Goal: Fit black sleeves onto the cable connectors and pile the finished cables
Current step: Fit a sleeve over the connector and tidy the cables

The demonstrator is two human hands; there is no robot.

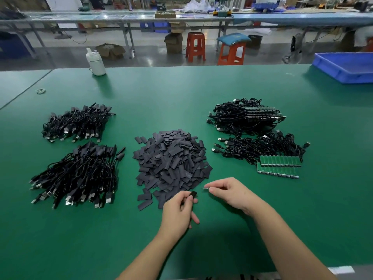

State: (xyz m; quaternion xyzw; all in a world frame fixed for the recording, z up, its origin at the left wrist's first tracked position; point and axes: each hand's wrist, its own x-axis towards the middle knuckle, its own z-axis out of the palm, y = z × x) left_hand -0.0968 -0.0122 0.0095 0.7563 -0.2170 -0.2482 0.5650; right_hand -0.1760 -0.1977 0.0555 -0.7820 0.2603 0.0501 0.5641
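Hands [203,199] curled, pinching sleeve [193,194]

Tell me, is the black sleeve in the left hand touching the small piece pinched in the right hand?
Apart. The head view shows green table between the black sleeve held by the left hand and the small piece pinched by the right hand.

Flat black sleeves [171,160] heaped centrally — sleeved cables [76,174] piled left.

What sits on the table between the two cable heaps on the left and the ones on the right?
A big loose heap of black sleeves lies on the green table between them, as the head view shows.
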